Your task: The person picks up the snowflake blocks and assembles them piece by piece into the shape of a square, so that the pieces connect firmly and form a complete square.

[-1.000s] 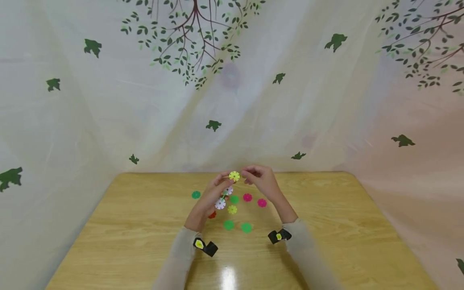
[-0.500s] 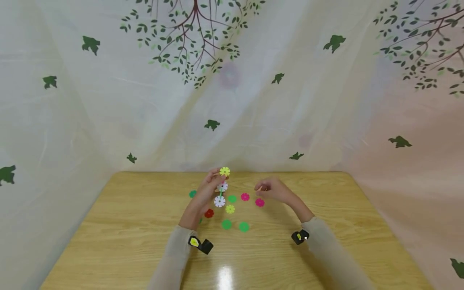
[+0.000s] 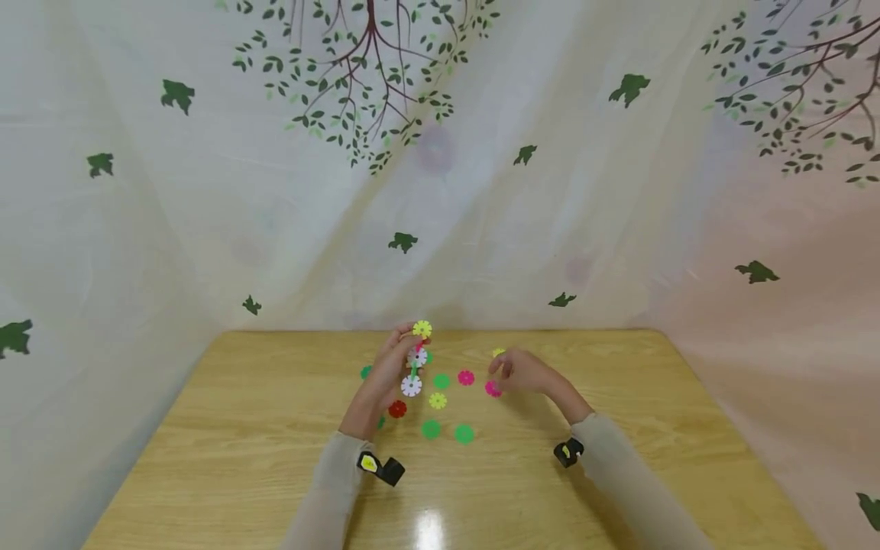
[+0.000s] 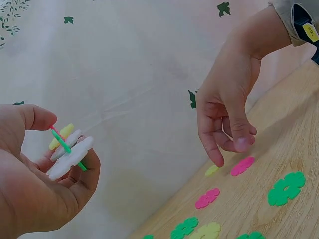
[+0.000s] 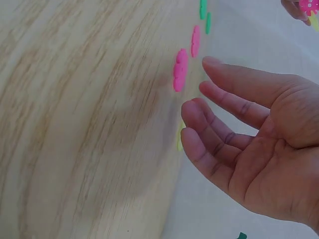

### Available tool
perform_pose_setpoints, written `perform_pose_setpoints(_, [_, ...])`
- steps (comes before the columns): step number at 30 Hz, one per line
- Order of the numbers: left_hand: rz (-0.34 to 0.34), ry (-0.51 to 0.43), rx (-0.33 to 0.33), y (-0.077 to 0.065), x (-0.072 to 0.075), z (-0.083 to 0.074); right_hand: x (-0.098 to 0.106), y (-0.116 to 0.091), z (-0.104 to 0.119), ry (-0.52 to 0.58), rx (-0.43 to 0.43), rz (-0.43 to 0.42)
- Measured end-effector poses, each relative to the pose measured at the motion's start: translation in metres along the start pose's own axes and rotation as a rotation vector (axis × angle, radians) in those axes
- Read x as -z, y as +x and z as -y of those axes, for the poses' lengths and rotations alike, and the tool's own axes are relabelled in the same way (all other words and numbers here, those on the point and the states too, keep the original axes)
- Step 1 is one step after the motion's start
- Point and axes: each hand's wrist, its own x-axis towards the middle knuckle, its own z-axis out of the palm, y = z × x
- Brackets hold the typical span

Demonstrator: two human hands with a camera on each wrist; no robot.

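Note:
Several flower-shaped plastic discs joined into a chain, with yellow, pink, white and green pieces, are in my left hand [image 3: 385,374]. Its thumb presses the pink piece in the left wrist view, and the front white disc [image 4: 72,158] faces the camera. My right hand [image 3: 525,373] hovers low over the table with loosely bent fingers and nothing between them. Just by its fingertips lie a pink disc [image 3: 493,389] and a yellow disc [image 3: 498,353], the latter partly hidden. In the right wrist view the fingers [image 5: 197,117] overlap that yellow disc; contact cannot be told.
More loose discs lie on the wooden table [image 3: 275,473]: another pink disc [image 3: 466,378], a yellow-green one [image 3: 438,401], a red one [image 3: 397,409] and several green ones [image 3: 431,429]. A leaf-printed curtain [image 3: 481,252] hangs behind the table's back edge.
My right hand has moved away from the chain, right and down to the pink and yellow discs. The left hand has shifted slightly left, still holding the chain.

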Motion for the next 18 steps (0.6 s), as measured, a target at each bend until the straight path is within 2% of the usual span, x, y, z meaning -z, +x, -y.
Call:
perform_pose_setpoints(10, [0.039, 0.035, -0.029, -0.002, 0.003, 0.004, -0.012, -0.002, -0.003, 0.003, -0.059, 0.019])
perform_pose_setpoints(14, [0.064, 0.048, -0.039, -0.001, 0.003, 0.003, -0.011, -0.002, -0.003, 0.026, -0.057, 0.01])
perform_pose_setpoints(18, [0.062, 0.044, -0.039, -0.001, 0.003, 0.004, -0.011, -0.001, -0.005, 0.047, -0.048, 0.021])
